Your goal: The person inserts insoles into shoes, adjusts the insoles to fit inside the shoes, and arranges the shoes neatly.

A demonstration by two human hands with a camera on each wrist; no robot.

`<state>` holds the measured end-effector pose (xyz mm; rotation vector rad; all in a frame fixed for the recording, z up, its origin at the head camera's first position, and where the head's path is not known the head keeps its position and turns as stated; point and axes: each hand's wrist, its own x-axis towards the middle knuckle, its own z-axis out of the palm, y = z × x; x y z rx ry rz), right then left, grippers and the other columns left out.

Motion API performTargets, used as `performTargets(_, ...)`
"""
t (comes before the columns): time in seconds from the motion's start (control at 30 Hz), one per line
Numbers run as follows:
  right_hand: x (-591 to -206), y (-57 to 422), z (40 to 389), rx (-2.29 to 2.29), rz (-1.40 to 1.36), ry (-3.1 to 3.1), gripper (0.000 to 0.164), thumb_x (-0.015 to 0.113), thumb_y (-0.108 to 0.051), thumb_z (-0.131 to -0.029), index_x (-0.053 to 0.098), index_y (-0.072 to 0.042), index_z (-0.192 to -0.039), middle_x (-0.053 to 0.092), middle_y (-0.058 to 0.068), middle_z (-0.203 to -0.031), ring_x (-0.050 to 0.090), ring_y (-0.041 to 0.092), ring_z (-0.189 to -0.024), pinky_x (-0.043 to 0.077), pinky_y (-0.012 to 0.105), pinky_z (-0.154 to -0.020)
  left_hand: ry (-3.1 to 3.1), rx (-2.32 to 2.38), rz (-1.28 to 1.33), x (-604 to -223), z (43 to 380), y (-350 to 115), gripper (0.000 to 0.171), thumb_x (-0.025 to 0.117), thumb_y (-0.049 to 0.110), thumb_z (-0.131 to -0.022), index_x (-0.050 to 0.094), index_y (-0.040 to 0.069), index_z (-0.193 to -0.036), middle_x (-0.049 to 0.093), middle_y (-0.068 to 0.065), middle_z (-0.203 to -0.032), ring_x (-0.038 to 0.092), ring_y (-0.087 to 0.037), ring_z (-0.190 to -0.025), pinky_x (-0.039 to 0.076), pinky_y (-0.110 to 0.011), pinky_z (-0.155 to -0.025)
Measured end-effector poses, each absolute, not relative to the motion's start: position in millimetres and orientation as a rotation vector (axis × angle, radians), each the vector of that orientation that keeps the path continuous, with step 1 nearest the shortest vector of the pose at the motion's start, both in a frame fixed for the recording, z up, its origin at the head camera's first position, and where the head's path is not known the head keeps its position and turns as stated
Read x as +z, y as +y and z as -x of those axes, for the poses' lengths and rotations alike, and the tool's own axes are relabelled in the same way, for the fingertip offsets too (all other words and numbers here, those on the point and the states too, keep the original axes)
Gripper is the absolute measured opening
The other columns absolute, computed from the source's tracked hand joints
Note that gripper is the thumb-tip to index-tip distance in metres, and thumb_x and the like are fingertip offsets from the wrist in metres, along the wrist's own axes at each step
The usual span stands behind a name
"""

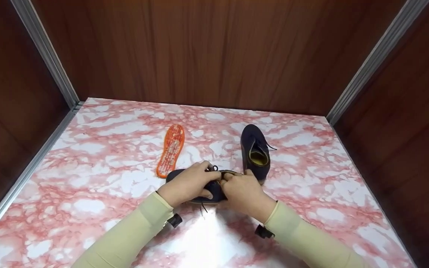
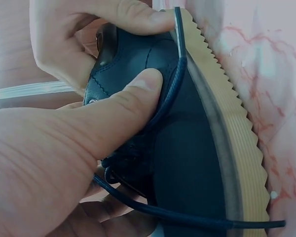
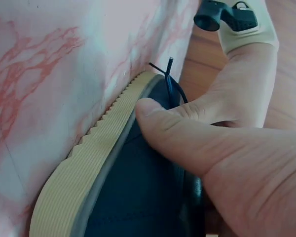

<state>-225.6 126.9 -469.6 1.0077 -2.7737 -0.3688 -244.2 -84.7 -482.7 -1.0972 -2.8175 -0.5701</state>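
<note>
The nearer dark shoe [image 1: 215,192] sits on the desk [image 1: 99,175] under both palms: my left hand [image 1: 191,182] clamps its laced part, my right hand [image 1: 243,191] its opening's edge.

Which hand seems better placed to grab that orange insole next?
Probably the left hand: it's nearer the orange insole. The right hand lies farther away, though both are busy on the held shoe.

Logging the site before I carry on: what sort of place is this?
Probably a small work booth: wood-look walls stand on three sides of a red-and-white marbled surface, with metal strips at the corners.
</note>
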Motion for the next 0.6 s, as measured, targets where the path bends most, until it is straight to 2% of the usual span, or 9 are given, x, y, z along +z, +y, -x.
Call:
performTargets(0.2, -468.9, 127.0, 227.1, -0.370, -1.005, -2.766, 0.070, 0.085, -0.075, -0.079, 0.082, -0.013, -0.112, 0.078, 0.002, -0.109, 0.078, 0.026, -0.090, 0.057, 0.055, -0.087, -2.822, -0.575, 1.098, -479.9, 245.8, -83.2, 0.045, 0.092, 0.037, -0.080, 0.067, 0.022, -0.115, 0.066, -0.011, -0.124, 0.067, -0.032, -0.111, 0.057, -0.048, -0.099)
performTargets(0.4, -468.4, 127.3, 229.8, -0.361, -0.976, -2.797, 0.070, 0.085, -0.074, -0.079, 0.083, -0.013, -0.113, 0.079, 0.003, -0.111, 0.078, 0.029, -0.094, 0.057, 0.058, -0.093, -2.822, -0.543, 1.096, -477.4, 248.5, -80.0, 0.045, 0.093, 0.035, -0.082, 0.067, 0.022, -0.117, 0.065, -0.010, -0.123, 0.067, -0.030, -0.109, 0.057, -0.047, -0.096)
performTargets(0.6, -469.9, 133.2, 227.8, -0.335, -1.063, -2.745, 0.063, 0.084, -0.072, -0.082, 0.083, -0.016, -0.109, 0.081, 0.001, -0.107, 0.078, 0.027, -0.087, 0.058, 0.056, -0.087, -2.844, -0.538, 1.081, -481.6, 244.3, -80.4, 0.044, 0.093, 0.036, -0.082, 0.067, 0.022, -0.115, 0.065, -0.010, -0.122, 0.066, -0.029, -0.109, 0.057, -0.046, -0.095)
